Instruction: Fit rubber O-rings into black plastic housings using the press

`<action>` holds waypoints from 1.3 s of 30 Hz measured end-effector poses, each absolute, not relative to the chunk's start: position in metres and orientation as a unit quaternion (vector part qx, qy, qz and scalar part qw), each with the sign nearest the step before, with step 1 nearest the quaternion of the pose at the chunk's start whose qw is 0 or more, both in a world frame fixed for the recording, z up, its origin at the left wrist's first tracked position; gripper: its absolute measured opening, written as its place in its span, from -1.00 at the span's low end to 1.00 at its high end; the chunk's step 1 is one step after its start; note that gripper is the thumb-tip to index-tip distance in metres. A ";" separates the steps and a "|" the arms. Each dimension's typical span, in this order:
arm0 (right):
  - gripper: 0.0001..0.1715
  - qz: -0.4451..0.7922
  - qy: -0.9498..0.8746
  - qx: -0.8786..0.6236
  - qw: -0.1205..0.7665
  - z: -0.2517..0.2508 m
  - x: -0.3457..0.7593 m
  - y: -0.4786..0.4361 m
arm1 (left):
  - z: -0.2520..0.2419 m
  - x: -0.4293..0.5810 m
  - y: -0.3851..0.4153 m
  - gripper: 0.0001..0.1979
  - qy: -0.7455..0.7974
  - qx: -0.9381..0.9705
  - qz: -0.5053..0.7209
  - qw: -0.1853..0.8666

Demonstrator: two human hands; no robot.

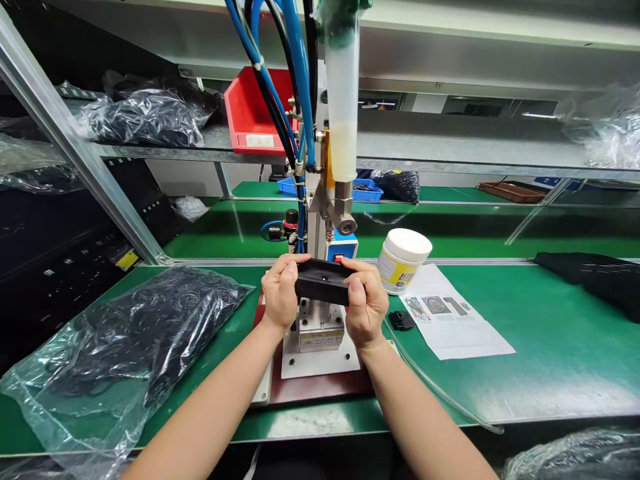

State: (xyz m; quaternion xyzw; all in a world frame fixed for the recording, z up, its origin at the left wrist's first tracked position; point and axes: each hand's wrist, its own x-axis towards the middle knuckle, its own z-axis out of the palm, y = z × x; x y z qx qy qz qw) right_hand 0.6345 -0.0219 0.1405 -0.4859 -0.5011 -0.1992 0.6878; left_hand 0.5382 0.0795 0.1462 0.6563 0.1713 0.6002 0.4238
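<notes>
A black rectangular plastic part [323, 288], hollow like a shallow tray, is held level between my two hands. My left hand [281, 291] pinches its left end, with the thumb in front. On the right end, my right hand [367, 301] grips it the same way, fingers curled. The part is in front of the column of a bench press machine [320, 333], below its metal nozzle arm [344, 217]. A translucent tube [343, 113] with pale contents stands above that arm. Whether the part touches the machine I cannot tell.
Left on the green bench lies a clear bag of black rings [165, 333]. To the right are a white tub [404, 260], a printed sheet [455, 313], a small black part [401, 321] and a clear hose [440, 387]. A red bin [257, 110] sits on the shelf.
</notes>
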 end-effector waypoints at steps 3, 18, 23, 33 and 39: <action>-0.76 -0.206 -0.501 -0.486 0.686 0.141 0.635 -0.021 | 0.146 0.539 0.079 -0.63 0.172 0.660 0.597 0.422; -0.37 0.019 -0.478 -0.552 0.683 0.155 0.639 -0.052 | 0.162 0.539 0.076 -0.59 0.139 0.634 0.593 0.477; -0.33 -0.020 -0.511 -0.535 0.672 0.176 0.610 -0.084 | 0.173 0.510 0.040 -0.58 0.124 0.598 0.630 0.480; -0.51 0.198 -0.415 -0.668 0.585 0.129 0.579 -0.174 | 0.122 0.418 -0.082 -0.53 0.255 0.372 0.157 0.879; -0.27 0.272 -0.334 -0.716 0.549 0.096 0.592 -0.203 | 0.105 0.418 -0.098 -0.43 0.251 0.218 -0.012 0.943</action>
